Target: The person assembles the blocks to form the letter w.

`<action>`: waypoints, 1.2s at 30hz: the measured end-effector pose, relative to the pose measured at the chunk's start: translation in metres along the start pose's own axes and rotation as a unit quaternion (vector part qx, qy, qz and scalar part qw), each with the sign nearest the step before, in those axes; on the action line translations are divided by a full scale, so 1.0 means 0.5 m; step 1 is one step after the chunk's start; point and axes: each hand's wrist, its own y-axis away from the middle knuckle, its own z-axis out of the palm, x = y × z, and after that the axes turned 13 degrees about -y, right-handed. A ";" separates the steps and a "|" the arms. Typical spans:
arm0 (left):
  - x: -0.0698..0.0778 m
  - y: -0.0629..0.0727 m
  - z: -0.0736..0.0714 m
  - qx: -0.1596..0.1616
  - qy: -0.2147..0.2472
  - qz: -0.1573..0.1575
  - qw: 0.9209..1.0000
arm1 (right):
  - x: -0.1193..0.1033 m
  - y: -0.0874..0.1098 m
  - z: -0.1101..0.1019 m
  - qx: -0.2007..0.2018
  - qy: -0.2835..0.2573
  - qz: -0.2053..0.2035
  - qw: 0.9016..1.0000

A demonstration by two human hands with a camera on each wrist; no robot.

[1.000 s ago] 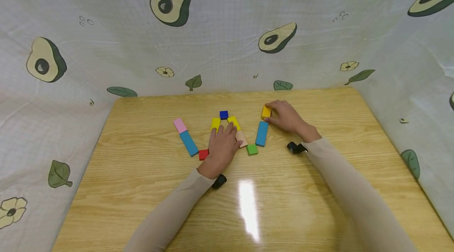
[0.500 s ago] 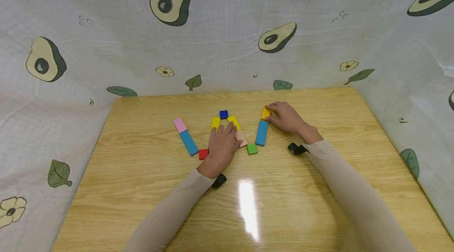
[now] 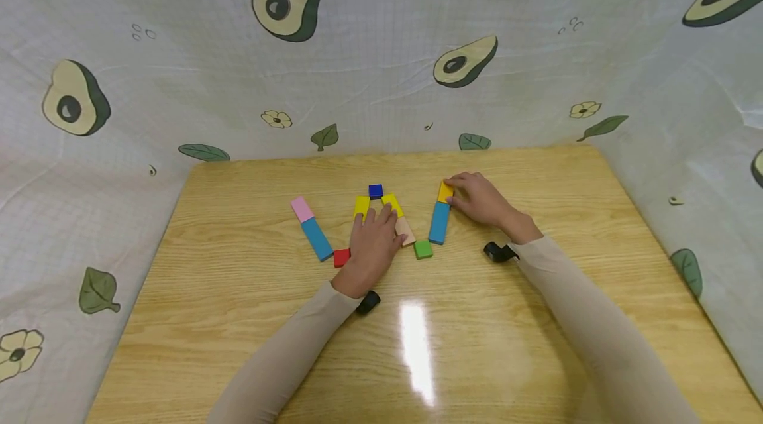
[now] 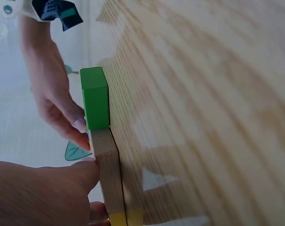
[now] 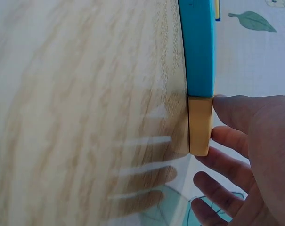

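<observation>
In the head view, my right hand (image 3: 483, 200) holds an orange-yellow block (image 3: 446, 191) between thumb and fingers at the table's back. That block lies end to end with a blue block (image 3: 439, 222); the right wrist view shows them meeting. My left hand (image 3: 374, 245) rests with fingers spread over the middle blocks. Its fingertips reach a left yellow block (image 3: 361, 205) and a right yellow block (image 3: 391, 205). Its thumb lies by a beige block (image 3: 406, 231), beside a green block (image 3: 423, 250). The left hand hides whatever lies under its palm.
A dark blue block (image 3: 375, 191) sits behind the yellow pair. To the left lie a pink block (image 3: 302, 209), another blue block (image 3: 317, 240) and a red block (image 3: 342, 258). A patterned cloth (image 3: 381, 79) stands along the back edge of the wooden table (image 3: 238, 318).
My right hand has brought the orange-yellow block slightly toward me, closing the gap to the blue block. The left hand has stayed in place.
</observation>
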 end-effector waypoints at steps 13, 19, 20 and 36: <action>0.000 -0.007 0.004 -0.004 0.011 0.008 1.000 | 0.005 0.011 0.000 0.007 -0.014 -0.014 1.000; -0.006 -0.012 0.006 0.030 0.028 0.018 0.999 | 0.010 0.037 -0.009 0.024 -0.012 -0.013 1.000; -0.007 -0.013 0.006 0.037 0.032 0.019 0.999 | 0.011 0.042 -0.010 0.027 -0.011 -0.012 0.999; -0.139 0.033 0.018 0.064 0.177 -0.042 0.981 | 0.039 0.142 -0.056 0.061 -0.014 0.013 0.998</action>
